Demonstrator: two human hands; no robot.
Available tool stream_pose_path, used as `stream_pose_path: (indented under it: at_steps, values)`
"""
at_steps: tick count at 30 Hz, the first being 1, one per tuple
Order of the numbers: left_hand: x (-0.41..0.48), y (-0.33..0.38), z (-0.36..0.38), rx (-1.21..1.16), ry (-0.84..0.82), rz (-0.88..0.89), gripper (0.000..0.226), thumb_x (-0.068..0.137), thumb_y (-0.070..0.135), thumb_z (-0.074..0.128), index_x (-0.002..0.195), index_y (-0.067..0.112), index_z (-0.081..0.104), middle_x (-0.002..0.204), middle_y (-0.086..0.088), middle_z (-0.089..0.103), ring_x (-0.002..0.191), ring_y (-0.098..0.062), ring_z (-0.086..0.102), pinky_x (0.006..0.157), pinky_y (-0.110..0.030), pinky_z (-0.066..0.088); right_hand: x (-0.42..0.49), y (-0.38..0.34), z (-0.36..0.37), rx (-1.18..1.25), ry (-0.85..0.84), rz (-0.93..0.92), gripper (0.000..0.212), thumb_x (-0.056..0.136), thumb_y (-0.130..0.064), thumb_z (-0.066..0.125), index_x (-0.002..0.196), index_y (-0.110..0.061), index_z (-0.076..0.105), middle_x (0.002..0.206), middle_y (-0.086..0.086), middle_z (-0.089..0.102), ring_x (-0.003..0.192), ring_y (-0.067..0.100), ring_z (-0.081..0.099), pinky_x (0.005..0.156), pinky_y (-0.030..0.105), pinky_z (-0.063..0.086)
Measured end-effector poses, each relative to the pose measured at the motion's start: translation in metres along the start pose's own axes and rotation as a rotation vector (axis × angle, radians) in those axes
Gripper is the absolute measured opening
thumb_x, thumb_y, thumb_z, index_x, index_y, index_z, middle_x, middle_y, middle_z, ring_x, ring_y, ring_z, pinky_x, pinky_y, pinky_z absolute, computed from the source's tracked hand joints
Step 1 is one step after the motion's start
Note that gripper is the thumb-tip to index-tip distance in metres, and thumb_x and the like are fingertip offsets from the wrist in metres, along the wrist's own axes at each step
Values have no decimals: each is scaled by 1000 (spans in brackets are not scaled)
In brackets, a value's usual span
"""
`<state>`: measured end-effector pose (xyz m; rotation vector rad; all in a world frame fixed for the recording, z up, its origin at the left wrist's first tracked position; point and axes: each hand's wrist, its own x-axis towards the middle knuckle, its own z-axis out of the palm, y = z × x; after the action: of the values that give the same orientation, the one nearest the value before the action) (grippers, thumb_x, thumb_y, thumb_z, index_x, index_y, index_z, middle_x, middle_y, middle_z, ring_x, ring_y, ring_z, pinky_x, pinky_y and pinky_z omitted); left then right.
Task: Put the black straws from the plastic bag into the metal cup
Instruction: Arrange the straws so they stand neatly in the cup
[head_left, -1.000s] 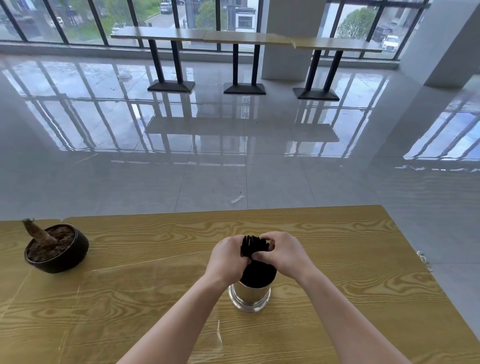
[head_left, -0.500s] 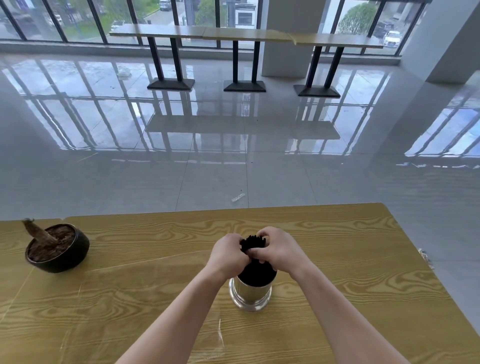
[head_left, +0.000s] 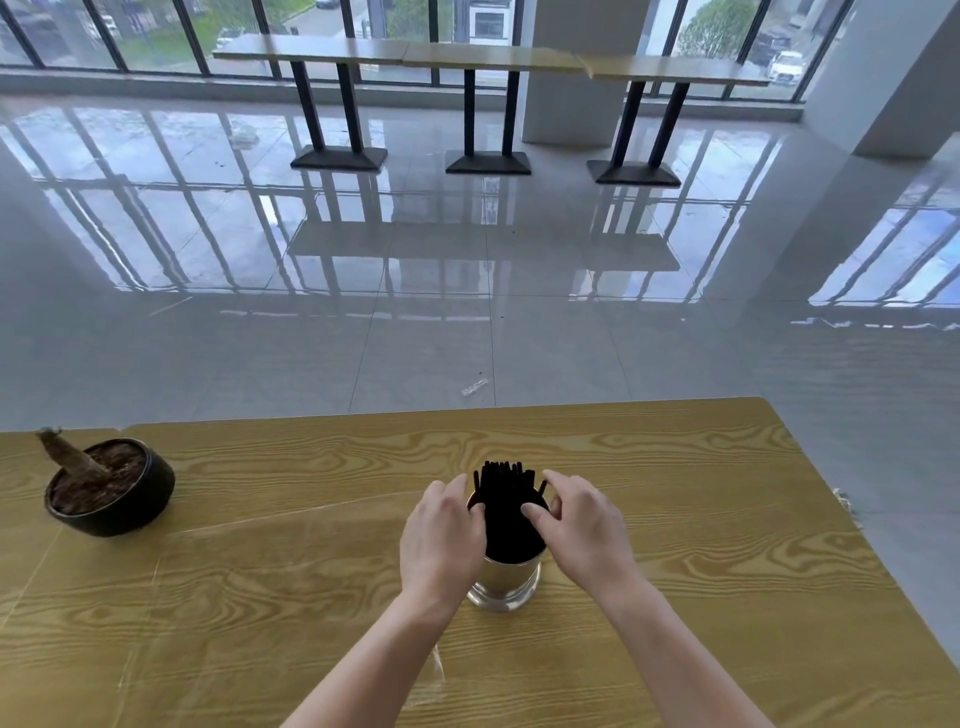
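A bundle of black straws (head_left: 505, 506) stands upright in a shiny metal cup (head_left: 503, 582) near the middle of the wooden table (head_left: 675, 519). My left hand (head_left: 441, 530) is at the cup's left side, fingers loosely spread beside the straws. My right hand (head_left: 582, 525) is at the cup's right side, its fingertips touching the straws near the rim without gripping them. The straw tops fan out above both hands. No plastic bag shows on the table.
A dark round pot (head_left: 111, 493) with soil and a cut stump sits at the table's left. The table's far edge and right edge drop to a glossy tiled floor. High tables (head_left: 488, 57) stand by the windows far off.
Both hands were closed around the top of the straw bundle; they have let go and spread apart to the cup's sides, and the straws sit lower and looser in the cup.
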<state>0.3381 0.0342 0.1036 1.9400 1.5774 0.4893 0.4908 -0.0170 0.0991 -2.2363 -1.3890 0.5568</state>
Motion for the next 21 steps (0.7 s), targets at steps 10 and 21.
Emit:
stream_pose_path:
  at_steps: [10,21]
  values:
    - [-4,0,12,150,-12,71,21,99,33,41,112,24,55,92,5,44,87,-14,46,70,-28,39,8,-17,4,-62,-13,-178,15,96,-19,60,111,-18,65,97,-2,58,95,20,60,73,23,38]
    - [5,-2,12,86,7,67,21,98,35,48,114,24,57,92,6,46,88,-15,52,69,-30,41,15,-17,-1,120,63,-92,36,90,-19,72,126,-22,72,106,-6,78,103,13,71,91,26,54]
